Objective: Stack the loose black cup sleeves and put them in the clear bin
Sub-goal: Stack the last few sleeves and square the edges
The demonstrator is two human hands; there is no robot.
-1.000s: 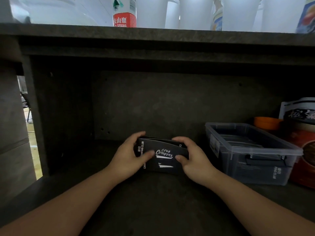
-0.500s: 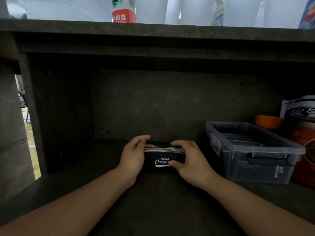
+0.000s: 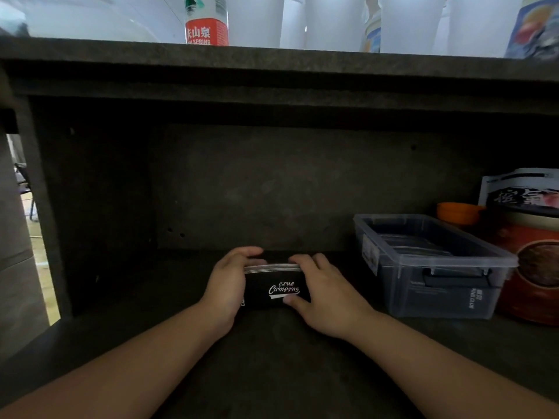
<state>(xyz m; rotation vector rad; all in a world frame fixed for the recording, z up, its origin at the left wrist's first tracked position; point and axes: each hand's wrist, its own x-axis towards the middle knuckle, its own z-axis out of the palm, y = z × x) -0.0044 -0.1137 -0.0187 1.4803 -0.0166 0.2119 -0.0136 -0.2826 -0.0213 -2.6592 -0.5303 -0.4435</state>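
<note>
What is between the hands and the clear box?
Only bare dark shelf, in the head view. The right hand and left hand hold the sleeve stack; the clear bin stands apart.

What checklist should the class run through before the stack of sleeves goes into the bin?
1. Left hand grips stack of sleeves: ok.
2. Right hand grips its other end: ok.
3. Sleeve edges flush along the top: ok.
4. Clear bin has no lid on: ok.
5. Spare room beside the sleeves already in the bin: cannot tell.
6. Shelf path from stack to bin unobstructed: ok.
</note>
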